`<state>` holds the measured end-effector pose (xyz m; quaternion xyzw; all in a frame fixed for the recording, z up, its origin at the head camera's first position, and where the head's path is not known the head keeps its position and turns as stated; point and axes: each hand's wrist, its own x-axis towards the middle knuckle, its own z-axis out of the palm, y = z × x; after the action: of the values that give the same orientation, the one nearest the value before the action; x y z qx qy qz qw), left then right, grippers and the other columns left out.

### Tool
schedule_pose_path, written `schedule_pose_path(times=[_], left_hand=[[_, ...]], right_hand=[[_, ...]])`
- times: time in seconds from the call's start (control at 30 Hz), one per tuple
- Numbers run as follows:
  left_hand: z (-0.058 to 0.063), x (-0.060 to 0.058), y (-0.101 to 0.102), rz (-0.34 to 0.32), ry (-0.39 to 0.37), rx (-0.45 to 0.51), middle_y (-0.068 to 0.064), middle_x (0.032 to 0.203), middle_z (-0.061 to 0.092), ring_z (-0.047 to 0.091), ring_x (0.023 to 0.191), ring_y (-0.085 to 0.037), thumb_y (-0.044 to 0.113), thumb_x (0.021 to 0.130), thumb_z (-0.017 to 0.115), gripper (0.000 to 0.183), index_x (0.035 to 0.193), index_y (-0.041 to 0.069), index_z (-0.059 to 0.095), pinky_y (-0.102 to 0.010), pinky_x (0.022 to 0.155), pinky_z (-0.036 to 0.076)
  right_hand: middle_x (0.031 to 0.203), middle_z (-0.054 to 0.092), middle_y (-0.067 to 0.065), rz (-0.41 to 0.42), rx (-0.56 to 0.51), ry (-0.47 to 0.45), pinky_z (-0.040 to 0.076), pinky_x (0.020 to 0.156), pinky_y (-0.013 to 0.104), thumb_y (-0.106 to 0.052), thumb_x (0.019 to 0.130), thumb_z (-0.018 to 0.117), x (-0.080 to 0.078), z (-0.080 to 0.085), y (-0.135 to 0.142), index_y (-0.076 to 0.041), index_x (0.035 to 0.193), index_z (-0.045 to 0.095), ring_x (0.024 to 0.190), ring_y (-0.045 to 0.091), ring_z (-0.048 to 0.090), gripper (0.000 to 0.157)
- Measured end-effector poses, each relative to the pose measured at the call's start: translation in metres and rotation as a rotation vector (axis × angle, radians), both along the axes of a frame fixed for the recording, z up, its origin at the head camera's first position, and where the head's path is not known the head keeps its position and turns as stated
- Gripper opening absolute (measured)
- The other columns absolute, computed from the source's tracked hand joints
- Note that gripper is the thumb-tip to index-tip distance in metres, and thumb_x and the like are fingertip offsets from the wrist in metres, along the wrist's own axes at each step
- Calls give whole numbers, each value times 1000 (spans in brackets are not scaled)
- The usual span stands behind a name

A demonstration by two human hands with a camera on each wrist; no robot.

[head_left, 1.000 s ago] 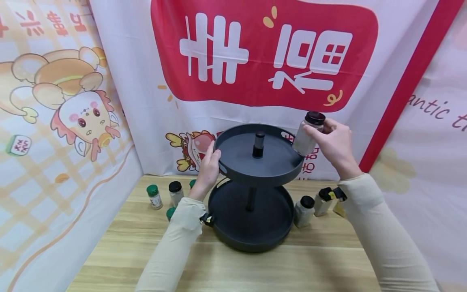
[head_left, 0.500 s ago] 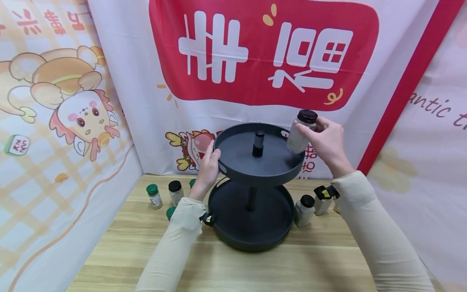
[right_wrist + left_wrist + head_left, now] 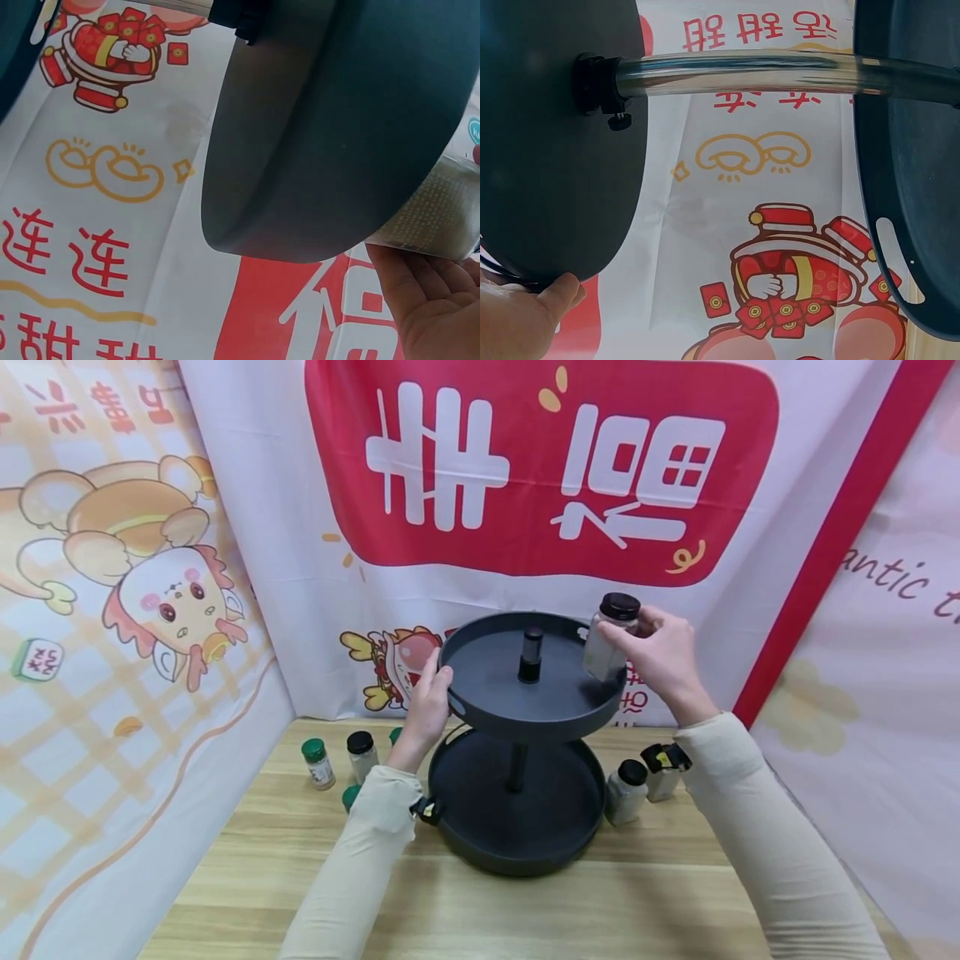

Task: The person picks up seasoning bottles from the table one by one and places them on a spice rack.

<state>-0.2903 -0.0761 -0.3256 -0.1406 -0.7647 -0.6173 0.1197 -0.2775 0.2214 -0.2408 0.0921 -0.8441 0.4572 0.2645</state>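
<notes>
A black two-tier round tray stand has an upper tray point(image 3: 483, 672) and a lower tray point(image 3: 480, 822), joined by a central post seen as a shiny tube point(image 3: 742, 73) in the left wrist view. My left hand point(image 3: 429, 703) grips the upper tray's left rim, thumb at the edge. With my right hand point(image 3: 666, 656) I hold a clear spice jar point(image 3: 602, 653) with a black lid, nearly upright over the right side of the upper tray. Pale contents show in the jar point(image 3: 439, 210) in the right wrist view, where the tray partly covers it.
Right of the stand sit a black-lidded jar point(image 3: 626, 793) and another jar point(image 3: 662, 783), partly behind the right wrist strap. Left of it are a green-capped bottle point(image 3: 318, 766), a black-lidded jar point(image 3: 363, 756) and other green caps. A printed cloth point(image 3: 540, 468) hangs behind the wooden table point(image 3: 540, 918).
My right hand has carried the jar left, from the upper tray's right edge to further over the tray, and lowered it slightly in the last half second. The left hand keeps its place.
</notes>
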Motion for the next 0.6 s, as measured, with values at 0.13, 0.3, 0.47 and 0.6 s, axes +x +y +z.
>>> schedule_pose_path(times=[0.13, 0.3, 0.47, 0.6], left_hand=[[0, 1, -1, 0, -5, 12, -1, 145, 13, 13, 129, -14, 34, 95, 27, 51, 142, 20, 12, -39, 102, 14], [0, 1, -3, 8, -15, 9, -2, 145, 14, 13, 129, -16, 36, 95, 27, 51, 142, 21, 13, -40, 102, 15], [-2, 0, -2, 9, -15, 3, -2, 145, 14, 13, 129, -15, 36, 94, 27, 52, 142, 21, 13, -41, 102, 14], [-2, 0, -1, 1, -4, 10, -4, 145, 14, 13, 129, -15, 37, 94, 28, 52, 142, 20, 13, -41, 102, 13]], right_hand=[[81, 62, 2, -1, 16, -10, 42, 65, 36, -53, 71, 63, 0, -1, -1, -15, 101, 62, 73, 20, 52, 49], [81, 62, 2, -6, 43, -25, 43, 65, 36, -55, 71, 62, -1, -4, -3, -14, 97, 61, 73, 19, 52, 49], [78, 61, 4, -22, 67, -47, 42, 62, 34, -57, 70, 62, -1, -7, -2, -12, 93, 61, 71, 20, 50, 51], [79, 60, 5, -30, 68, -74, 42, 61, 34, -57, 69, 63, 0, -8, 0, -12, 94, 62, 72, 20, 49, 52]])
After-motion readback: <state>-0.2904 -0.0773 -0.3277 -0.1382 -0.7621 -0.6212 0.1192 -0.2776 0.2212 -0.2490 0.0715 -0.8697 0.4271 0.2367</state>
